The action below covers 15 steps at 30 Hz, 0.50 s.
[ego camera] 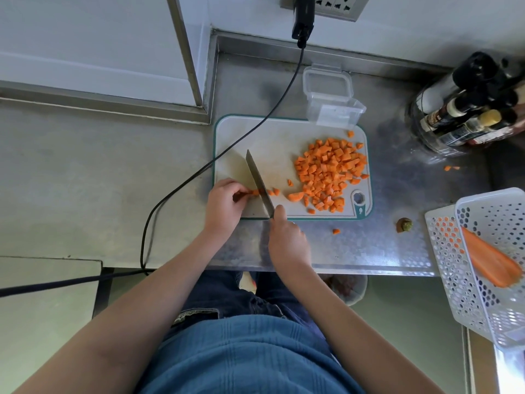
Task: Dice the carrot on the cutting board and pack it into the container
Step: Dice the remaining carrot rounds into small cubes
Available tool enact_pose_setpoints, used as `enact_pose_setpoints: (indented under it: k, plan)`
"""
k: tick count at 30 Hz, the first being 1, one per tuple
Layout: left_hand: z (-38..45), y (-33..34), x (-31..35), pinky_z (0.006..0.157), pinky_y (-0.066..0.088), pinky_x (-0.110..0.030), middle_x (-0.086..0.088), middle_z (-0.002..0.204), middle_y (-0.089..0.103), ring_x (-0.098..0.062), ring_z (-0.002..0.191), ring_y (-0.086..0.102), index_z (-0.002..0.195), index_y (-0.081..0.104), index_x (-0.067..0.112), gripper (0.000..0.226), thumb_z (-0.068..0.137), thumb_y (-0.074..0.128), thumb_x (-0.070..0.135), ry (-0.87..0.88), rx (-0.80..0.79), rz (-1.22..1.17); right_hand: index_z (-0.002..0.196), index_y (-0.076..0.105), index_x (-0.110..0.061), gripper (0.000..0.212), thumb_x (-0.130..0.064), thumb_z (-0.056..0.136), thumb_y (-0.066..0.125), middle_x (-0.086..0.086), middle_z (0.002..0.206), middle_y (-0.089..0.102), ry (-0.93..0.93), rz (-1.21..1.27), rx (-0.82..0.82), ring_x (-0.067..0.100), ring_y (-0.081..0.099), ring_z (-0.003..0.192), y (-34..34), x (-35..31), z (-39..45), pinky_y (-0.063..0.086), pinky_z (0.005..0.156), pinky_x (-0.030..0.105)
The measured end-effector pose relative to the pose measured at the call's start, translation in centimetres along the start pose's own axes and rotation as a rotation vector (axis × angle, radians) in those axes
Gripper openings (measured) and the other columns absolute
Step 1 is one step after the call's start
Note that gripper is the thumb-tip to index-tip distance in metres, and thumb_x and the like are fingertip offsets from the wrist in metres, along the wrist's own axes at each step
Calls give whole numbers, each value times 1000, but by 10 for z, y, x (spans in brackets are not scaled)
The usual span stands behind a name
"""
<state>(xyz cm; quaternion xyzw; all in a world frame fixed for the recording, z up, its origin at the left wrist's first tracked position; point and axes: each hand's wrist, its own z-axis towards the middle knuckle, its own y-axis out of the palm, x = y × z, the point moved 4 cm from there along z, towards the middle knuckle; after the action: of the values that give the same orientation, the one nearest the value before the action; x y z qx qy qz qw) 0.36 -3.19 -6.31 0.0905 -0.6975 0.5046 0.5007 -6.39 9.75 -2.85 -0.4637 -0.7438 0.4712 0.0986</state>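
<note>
The left hand (224,203) is curled on the near left part of the cutting board (272,137), its fingertips pinching down a thin carrot strip (254,192) that sticks out toward the right. The right hand (287,237) is closed around the handle of a knife (260,184) at the board's near edge; the blade runs away from that hand, up and to the left, and crosses the carrot strip just beside the left fingertips. Directly right of the blade lie a few freshly separated bits, and further right of both hands a large heap of diced carrot (331,172) covers the right half of the board. A bigger half-round carrot piece (295,196) sits between the blade and the heap. Beyond the heap, past the board's far right corner, stands the clear container (329,95), open, with its lid tilted behind it. One stray cube (336,231) lies on the metal tabletop (369,245) just right of the right hand. Far to the right, a white perforated basket (483,263) holds another carrot length (488,258).
</note>
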Motion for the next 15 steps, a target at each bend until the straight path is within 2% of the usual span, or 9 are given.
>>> enact_pose_setpoints:
  k: [2, 6, 9, 15]
  plan:
    - [1, 0, -2, 70, 43, -7, -2, 78, 64, -11, 71, 58, 76, 71, 7, 4, 75, 75, 7, -10, 8, -22, 109, 31, -14, 15, -5, 97, 32, 15, 84, 60, -4, -30, 8, 32, 55, 71, -4, 8, -5, 42, 59, 38]
    - [0, -2, -3, 72, 43, -4, -1, 82, 67, -7, 71, 60, 83, 74, 7, 13, 74, 78, 14, -17, 9, -71, 119, 33, -11, 20, -21, 103, 29, 20, 86, 62, 18, 92, 49, 36, 57, 76, -10, 19, -14, 39, 58, 37]
    - [-2, -10, -8, 77, 43, -3, -6, 90, 68, -8, 76, 60, 94, 73, 2, 20, 75, 76, 7, -53, 72, -94, 116, 34, -10, 20, -24, 103, 29, 20, 84, 61, -23, 136, 46, 34, 52, 71, -11, 12, -17, 40, 57, 38]
    - [-9, -20, -15, 77, 44, -4, -9, 88, 69, -9, 77, 61, 91, 74, 2, 14, 77, 74, 4, -21, 75, -60, 108, 32, -12, 12, -22, 102, 28, 17, 81, 57, -38, 149, 20, 37, 55, 74, -4, 1, -15, 44, 60, 41]
